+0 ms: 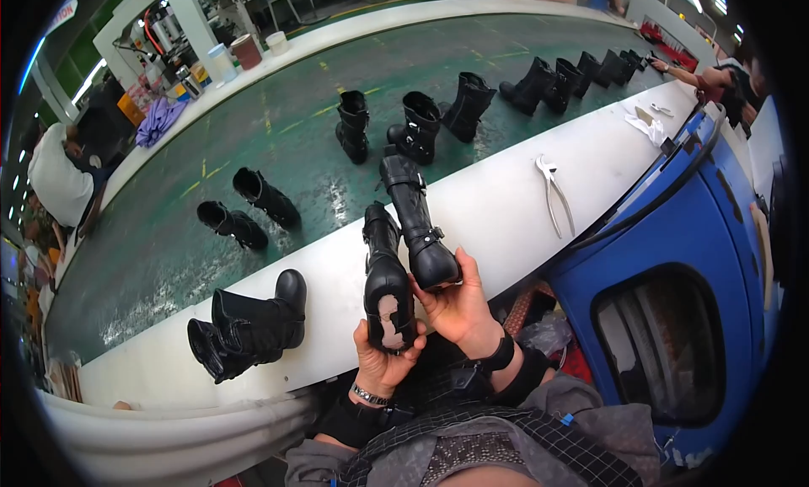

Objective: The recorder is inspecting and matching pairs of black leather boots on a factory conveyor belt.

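My left hand [385,362] is closed round the heel end of a black boot [386,272], whose underside shows a pale, patchy area. A second black boot [412,217] with straps and a buckle is gripped at its near end by my right hand [463,313]. The two boots lie side by side over the white ledge, their shafts pointing away from me. To the left, a pair of black boots [253,323] rests on the ledge on its side. Metal pincers [552,196] lie on the ledge to the right, apart from my hands.
Several black boots stand on the green conveyor belt [312,184] beyond the white ledge [506,209]. A blue machine [657,259] with a dark window is close on my right. Other people sit at far left and far right. Containers and a purple cloth [160,120] line the far ledge.
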Motion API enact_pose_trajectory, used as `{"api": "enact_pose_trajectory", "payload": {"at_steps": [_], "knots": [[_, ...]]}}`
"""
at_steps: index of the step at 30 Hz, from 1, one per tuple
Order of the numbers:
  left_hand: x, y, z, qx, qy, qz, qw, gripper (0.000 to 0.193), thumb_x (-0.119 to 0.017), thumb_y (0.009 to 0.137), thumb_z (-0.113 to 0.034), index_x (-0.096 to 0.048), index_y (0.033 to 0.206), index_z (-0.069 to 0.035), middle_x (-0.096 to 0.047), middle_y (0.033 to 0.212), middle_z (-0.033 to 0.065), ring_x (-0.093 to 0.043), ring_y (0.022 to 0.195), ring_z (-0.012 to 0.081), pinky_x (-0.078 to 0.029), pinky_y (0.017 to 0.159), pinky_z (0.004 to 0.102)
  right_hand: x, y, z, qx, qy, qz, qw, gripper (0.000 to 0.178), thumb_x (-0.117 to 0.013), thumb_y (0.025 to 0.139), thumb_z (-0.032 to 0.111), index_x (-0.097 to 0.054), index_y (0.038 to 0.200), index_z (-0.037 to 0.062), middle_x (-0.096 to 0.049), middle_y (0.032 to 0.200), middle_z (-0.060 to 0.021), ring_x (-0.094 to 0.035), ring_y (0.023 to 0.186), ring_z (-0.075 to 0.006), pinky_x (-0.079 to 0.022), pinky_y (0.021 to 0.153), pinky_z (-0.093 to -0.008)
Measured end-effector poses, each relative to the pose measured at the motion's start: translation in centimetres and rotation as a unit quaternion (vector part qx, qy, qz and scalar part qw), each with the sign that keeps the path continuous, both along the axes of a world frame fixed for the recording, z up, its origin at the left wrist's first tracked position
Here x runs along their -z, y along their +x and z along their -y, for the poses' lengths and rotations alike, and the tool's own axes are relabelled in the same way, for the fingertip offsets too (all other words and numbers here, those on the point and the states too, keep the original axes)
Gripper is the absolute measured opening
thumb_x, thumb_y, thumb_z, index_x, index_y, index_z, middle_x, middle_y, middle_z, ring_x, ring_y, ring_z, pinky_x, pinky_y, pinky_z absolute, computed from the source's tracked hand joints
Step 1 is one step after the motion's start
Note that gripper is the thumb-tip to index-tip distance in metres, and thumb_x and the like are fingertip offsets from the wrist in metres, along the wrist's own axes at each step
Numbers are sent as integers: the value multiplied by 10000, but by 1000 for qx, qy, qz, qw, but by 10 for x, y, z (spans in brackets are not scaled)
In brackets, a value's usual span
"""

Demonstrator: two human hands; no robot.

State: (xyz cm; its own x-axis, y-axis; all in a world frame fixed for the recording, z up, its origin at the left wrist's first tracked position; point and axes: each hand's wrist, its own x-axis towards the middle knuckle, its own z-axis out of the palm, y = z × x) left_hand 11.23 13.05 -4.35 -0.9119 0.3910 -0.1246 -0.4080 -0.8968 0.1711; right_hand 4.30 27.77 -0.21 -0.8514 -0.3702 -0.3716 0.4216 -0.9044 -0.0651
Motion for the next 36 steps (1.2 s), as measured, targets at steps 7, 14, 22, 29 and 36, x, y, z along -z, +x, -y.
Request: {"api": "enact_pose_trajectory", "payload": {"at_steps": [7,14,22,29,36], "knots": [[-2,-4,3,9,-44,-44,998,795,-708,738,-594,-505,1267,-37,-617,1030,220,-642,813,300,-528,574,265,1,-1,-2,-23,25,21,999,514,-537,920,469,-588,1062,-22,-667,994,-135,-689,874,-271,-613,787,-368],[-40,-25,19,-10,-256,-149,955,855,-785,661,-393,-439,1321,28,-592,1161,156,-612,1027,276,-512,880,358,-9,-6,-12,-104,-27,-77,991,512,-486,929,495,-570,1131,32,-658,1035,-108,-679,870,-224,-590,794,-381],[-84,-54,16,-78,-445,-238,860,946,-861,597,-199,-367,1384,-17,-563,1205,134,-597,1076,244,-462,963,347,-10,-25,-9,-101,32,-146,984,496,-393,960,467,-608,1156,65,-693,989,-104,-681,826,-208,-562,765,-344],[-72,-67,11,-57,-435,-264,859,923,-883,557,-94,-401,1338,6,-569,1226,109,-567,1125,227,-443,986,345,-7,-30,-24,-102,58,-188,975,521,-382,965,461,-562,1230,50,-688,1044,-113,-677,894,-199,-558,803,-328],[-102,-95,18,-17,-507,-395,766,869,-939,532,-120,-505,1266,48,-599,1217,107,-602,1073,199,-476,934,330,-2,-49,-42,-45,163,-315,934,557,-444,974,467,-502,1284,8,-590,1239,-131,-574,1134,-196,-437,999,-335]]}}
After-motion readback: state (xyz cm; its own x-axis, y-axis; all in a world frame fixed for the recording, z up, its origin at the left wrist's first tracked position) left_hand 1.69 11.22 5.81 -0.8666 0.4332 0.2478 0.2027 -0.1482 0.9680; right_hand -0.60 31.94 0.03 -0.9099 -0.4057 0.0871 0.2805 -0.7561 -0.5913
